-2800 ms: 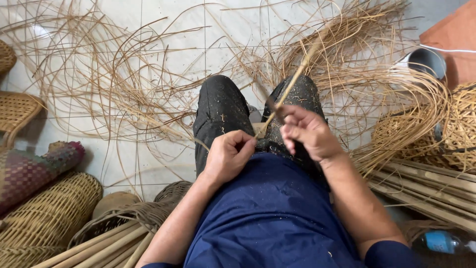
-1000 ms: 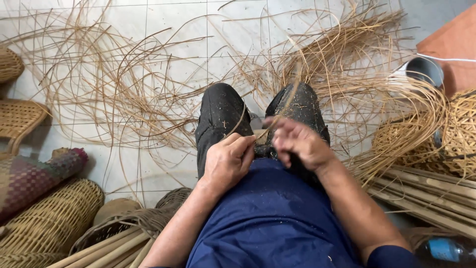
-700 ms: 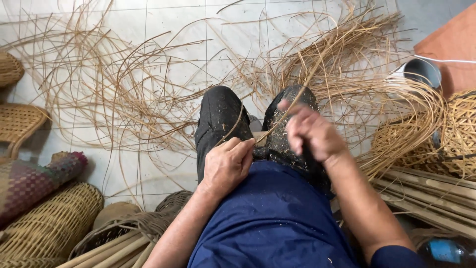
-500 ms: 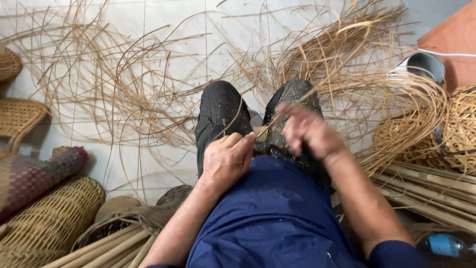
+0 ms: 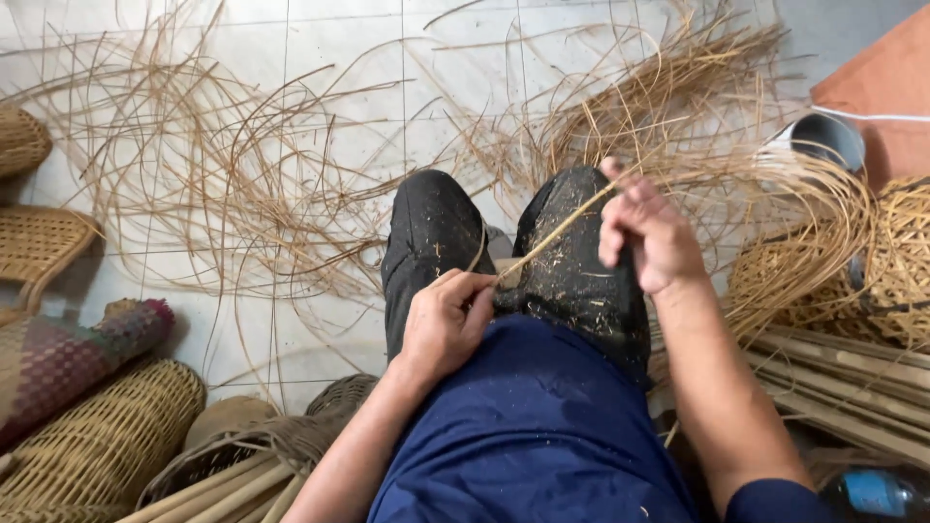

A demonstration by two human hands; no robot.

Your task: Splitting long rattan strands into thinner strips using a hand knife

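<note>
Thin cane strip (image 5: 552,235) pinched tight btwn left hand (image 5: 448,324) & right hand (image 5: 647,228); could snap or slip if pulled too hard.

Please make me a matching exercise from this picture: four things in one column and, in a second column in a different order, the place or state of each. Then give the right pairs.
Things:
1. left hand
2. right hand
3. cane strip
4. long woven basket

Places or states:
A. lying on its side at the lower left
B. raised over the right knee, holding the far end of the strip
C. pinching the near end of the strip, between the knees
D. stretched between the two hands

Right pairs: 1-C, 2-B, 3-D, 4-A
</note>
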